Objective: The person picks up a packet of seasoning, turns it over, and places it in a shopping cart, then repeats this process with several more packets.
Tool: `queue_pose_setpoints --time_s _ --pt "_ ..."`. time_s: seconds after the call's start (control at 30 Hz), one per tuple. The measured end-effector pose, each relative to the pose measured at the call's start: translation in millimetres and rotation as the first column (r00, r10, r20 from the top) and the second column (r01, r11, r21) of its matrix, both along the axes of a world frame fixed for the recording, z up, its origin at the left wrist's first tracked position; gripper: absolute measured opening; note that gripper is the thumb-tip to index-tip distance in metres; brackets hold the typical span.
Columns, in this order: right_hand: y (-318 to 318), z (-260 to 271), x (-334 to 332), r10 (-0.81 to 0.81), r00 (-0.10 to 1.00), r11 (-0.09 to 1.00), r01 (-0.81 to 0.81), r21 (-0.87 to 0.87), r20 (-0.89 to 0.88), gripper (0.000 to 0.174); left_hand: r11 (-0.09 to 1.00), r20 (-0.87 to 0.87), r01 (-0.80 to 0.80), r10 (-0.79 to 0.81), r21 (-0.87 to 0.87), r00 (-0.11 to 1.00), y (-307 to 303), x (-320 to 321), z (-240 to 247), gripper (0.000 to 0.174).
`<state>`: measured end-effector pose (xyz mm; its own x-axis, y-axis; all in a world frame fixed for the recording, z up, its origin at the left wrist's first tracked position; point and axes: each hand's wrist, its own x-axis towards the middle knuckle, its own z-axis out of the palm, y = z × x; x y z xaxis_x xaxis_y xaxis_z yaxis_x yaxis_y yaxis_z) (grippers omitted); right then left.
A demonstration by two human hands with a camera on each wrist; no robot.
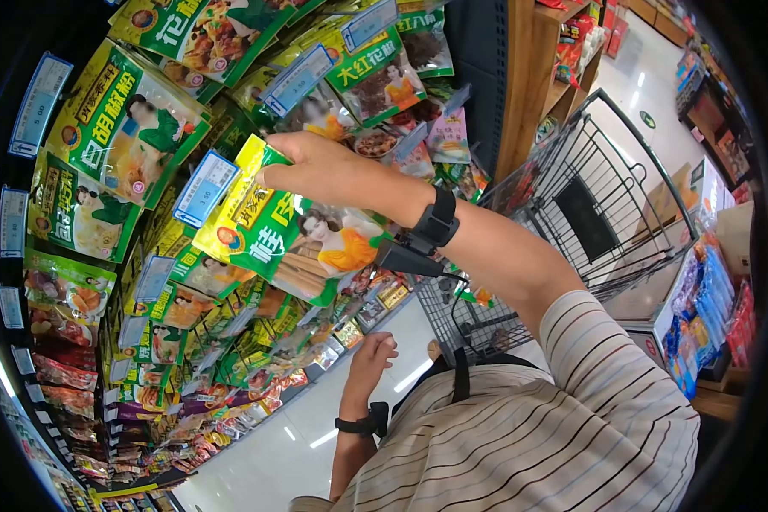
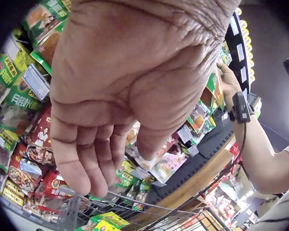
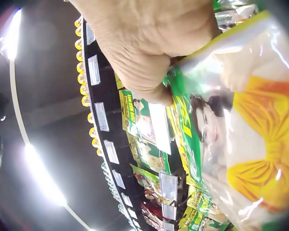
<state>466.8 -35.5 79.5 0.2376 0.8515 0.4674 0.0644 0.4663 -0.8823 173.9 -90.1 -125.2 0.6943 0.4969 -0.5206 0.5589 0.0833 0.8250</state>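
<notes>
My right hand (image 1: 337,166) pinches the top edge of a yellow and green cinnamon packet (image 1: 269,243), thumb on its front. The packet hangs tilted before the shelf, its front showing cinnamon sticks and a figure in orange. Close up in the right wrist view, the clear plastic of the cinnamon packet (image 3: 216,159) fills the right side, with the thumb (image 3: 149,94) at its edge. Low beside the body, my left hand (image 1: 369,365) hangs with loosely bent fingers and holds nothing. Its palm (image 2: 130,77) takes up much of the left wrist view.
Rows of spice packets (image 1: 128,124) hang on hooks with price tags (image 1: 205,189) in front. Behind the right arm stands a wire shopping cart (image 1: 648,230); a green and yellow packet (image 2: 106,222) shows in it. A wooden shelf end (image 1: 520,85) stands beyond the rack.
</notes>
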Motion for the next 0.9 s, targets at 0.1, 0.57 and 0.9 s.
queue_pose_setpoints --time_s 0.1,0.57,0.9 --pt "-21 -5 13 -0.065 0.978 0.986 0.094 -0.140 0.199 0.031 0.999 0.018 -0.019 0.019 -0.032 1.000 2 -1 -14 0.043" --pt "-226 -244 81 -0.325 0.941 0.684 0.300 -0.665 0.090 0.030 0.995 -0.036 0.071 -0.073 -0.077 0.997 -19 31 -17 0.039" --pt "-292 -420 39 -0.242 0.939 0.304 0.312 -0.900 0.244 0.032 0.993 -0.080 0.092 -0.098 -0.074 0.992 -29 39 -34 0.037"
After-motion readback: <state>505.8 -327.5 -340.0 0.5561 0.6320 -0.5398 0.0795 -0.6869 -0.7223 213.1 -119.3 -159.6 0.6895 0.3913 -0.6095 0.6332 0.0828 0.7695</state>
